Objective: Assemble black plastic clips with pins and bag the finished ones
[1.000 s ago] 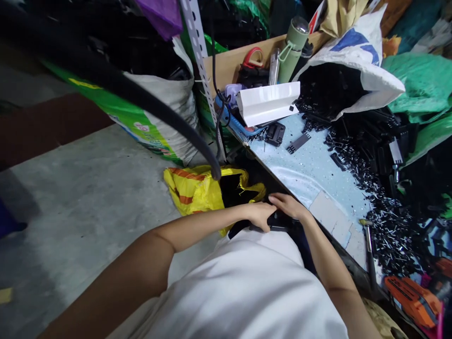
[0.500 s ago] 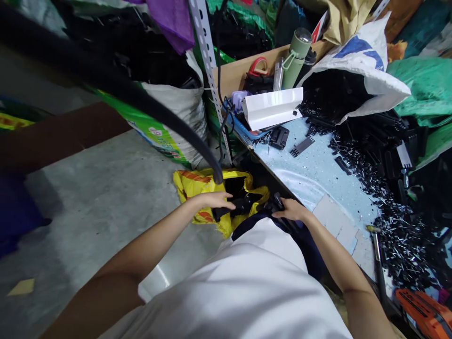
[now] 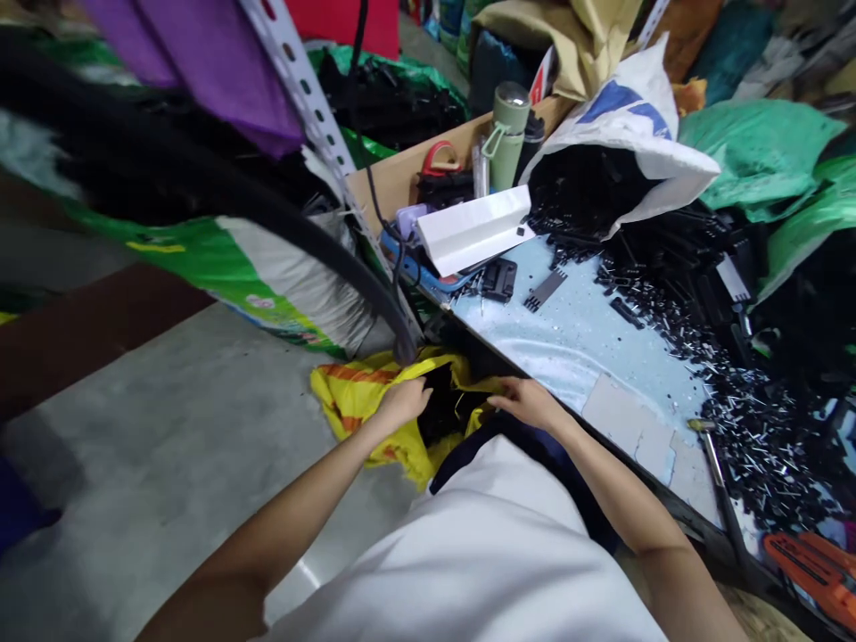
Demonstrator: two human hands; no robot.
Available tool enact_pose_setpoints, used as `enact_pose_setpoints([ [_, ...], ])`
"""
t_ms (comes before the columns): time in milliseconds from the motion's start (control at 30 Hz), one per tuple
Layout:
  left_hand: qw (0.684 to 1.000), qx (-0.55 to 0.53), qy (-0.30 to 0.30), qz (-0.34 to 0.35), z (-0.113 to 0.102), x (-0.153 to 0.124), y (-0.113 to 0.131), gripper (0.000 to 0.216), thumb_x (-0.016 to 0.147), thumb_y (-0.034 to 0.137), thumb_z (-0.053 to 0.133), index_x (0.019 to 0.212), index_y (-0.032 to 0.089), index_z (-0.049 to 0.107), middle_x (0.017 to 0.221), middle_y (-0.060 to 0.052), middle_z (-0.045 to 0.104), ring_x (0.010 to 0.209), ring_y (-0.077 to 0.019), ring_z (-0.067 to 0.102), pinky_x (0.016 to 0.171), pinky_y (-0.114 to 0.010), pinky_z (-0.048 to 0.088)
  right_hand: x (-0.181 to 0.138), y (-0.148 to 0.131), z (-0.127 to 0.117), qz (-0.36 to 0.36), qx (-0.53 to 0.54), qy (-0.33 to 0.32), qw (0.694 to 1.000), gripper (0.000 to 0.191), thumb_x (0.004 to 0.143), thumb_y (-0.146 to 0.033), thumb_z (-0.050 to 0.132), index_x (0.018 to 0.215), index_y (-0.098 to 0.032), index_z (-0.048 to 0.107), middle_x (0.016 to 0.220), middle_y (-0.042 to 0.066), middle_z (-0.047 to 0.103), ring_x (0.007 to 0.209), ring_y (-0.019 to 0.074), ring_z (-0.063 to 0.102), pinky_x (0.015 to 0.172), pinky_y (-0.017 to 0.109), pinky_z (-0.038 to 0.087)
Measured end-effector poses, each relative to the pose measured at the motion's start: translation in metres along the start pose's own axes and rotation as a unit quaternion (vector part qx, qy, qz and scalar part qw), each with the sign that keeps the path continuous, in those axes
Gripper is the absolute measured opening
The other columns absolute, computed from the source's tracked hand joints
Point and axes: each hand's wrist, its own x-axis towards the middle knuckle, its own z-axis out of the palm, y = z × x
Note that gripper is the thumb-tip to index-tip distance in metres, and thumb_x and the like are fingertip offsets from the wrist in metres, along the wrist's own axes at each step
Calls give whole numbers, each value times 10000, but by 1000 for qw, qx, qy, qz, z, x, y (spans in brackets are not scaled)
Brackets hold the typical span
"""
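Observation:
A yellow woven sack [image 3: 354,392] with orange markings sits on the floor below the table edge, its mouth spread and dark items inside, too dim to make out. At the left side of the mouth, my left hand [image 3: 405,401] is closed on the sack's rim, its fingertips turned inward. My right hand [image 3: 530,401] pinches the opposite rim beside the table edge. A thick black hose [image 3: 361,267] comes down from the upper left and ends close above the sack, near my left hand.
On the blue tabletop [image 3: 528,334] to the right lie heaps of small black parts [image 3: 755,446], a hammer [image 3: 719,473] and an orange tool [image 3: 812,566]. A green bottle [image 3: 508,134] stands behind a white channel piece [image 3: 474,230]. A slotted metal post [image 3: 314,98] rises beyond the sack.
The black pieces near both hands are no longer in them. Both hands have moved onto the sack's rim, and its mouth shows more openly. The view has shifted slightly.

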Motion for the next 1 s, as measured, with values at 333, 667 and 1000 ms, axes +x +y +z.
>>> enact_pose_setpoints([
  [333, 898, 82, -22, 431, 73, 38, 202, 298, 750, 249, 560, 1023, 151, 631, 1147, -132, 593, 1129, -279, 497, 1031, -348, 314, -85, 60, -3, 38, 95, 141, 985, 367, 836, -407, 492, 1094, -188, 634, 804, 56, 687, 689, 190, 634, 676, 305, 493],
  [667, 878, 364, 158, 269, 86, 126, 327, 419, 704, 70, 448, 1106, -23, 526, 1180, -309, 494, 1137, -411, 431, 883, -510, 397, -134, 123, -2, 80, 172, 358, 914, 374, 850, -454, 418, 886, -206, 695, 864, 85, 700, 803, 219, 647, 752, 338, 491],
  [1000, 725, 258, -94, 632, 158, 51, 244, 311, 837, 262, 399, 1099, 156, 528, 998, -97, 613, 918, -228, 580, 791, -369, 496, -91, 149, -42, 59, 673, 197, 710, 720, 741, -768, 294, 872, -125, 588, 623, 39, 608, 481, 110, 550, 457, 215, 426],
])
